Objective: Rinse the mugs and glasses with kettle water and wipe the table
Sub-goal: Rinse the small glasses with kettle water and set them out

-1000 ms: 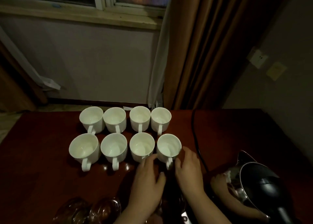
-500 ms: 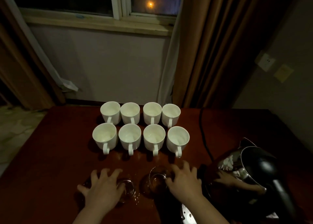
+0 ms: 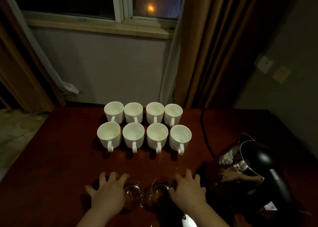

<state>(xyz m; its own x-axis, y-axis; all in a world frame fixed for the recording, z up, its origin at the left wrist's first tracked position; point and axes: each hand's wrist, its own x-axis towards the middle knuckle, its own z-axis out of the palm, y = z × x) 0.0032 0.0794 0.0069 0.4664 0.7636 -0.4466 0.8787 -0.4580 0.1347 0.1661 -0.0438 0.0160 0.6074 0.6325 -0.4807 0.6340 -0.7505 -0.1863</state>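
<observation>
Several white mugs point(image 3: 133, 134) stand upright in two rows on the dark red table point(image 3: 60, 149), handles toward me. Near the front edge are clear glasses. My left hand point(image 3: 108, 192) lies over one glass with spread fingers curled down round it, and a second glass point(image 3: 133, 195) stands just to its right. My right hand point(image 3: 187, 190) grips the side of another glass point(image 3: 159, 190) with curled fingers. A steel kettle point(image 3: 254, 159) with a black lid and handle stands at the right, close to my right hand.
A black cord point(image 3: 204, 132) runs from the kettle to the table's back edge. A small white object point(image 3: 188, 222) shows at the bottom edge. Behind the table are a wall, a window and brown curtains point(image 3: 203, 54). Floor lies to the left.
Both hands drew back from the front-row mugs to the glasses near the front edge and now hold them. The view has tilted up and shifted.
</observation>
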